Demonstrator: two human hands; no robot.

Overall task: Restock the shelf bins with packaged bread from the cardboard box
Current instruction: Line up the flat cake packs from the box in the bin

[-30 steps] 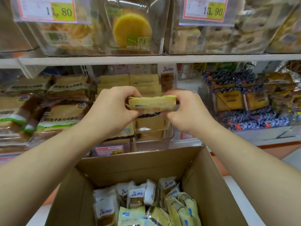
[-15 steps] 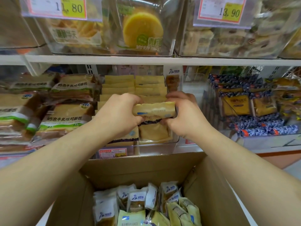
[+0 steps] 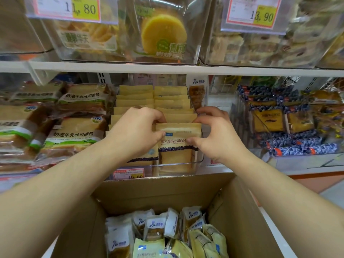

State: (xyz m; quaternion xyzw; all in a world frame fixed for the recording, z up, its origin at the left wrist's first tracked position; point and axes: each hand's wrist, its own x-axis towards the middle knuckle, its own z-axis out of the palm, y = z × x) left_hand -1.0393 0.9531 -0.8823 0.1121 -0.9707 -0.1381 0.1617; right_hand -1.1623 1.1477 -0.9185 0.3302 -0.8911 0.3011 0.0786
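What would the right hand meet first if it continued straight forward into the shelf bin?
Probably the upright packet with the dark logo at the back right of the clear bin, just beyond the right hand; depth is uncertain.

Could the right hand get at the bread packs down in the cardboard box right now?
Probably yes, once it lets go. The right hand grips the bread pack at the bin front. The cardboard box sits open below, its packs uncovered.

Price tag (image 3: 68, 8) up-left of the hands reads "11.80"; tag (image 3: 254, 13) up-right reads "13.90"; the left-side loaf wrapper (image 3: 74, 135) says "奶泡牛乳吐司面包".
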